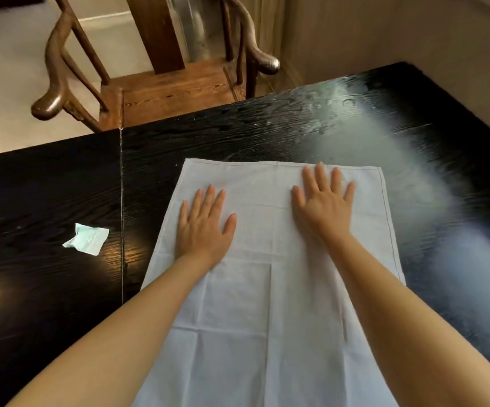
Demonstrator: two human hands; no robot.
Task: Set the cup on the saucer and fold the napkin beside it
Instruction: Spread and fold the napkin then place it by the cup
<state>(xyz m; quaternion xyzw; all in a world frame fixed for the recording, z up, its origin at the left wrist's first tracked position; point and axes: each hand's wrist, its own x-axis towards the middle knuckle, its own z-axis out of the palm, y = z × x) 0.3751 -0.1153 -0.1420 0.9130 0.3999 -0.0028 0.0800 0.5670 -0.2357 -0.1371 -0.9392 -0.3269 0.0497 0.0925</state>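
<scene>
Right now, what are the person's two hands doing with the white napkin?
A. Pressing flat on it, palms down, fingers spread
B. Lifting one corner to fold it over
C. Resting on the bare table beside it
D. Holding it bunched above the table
A: the left hand and right hand both lie open, palms down, on the napkin, which is spread flat on the dark table; no corner is raised.

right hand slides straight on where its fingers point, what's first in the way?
Nothing on the cloth: the right hand crosses the napkin's far hem, then bare table; the way looks free.
</scene>
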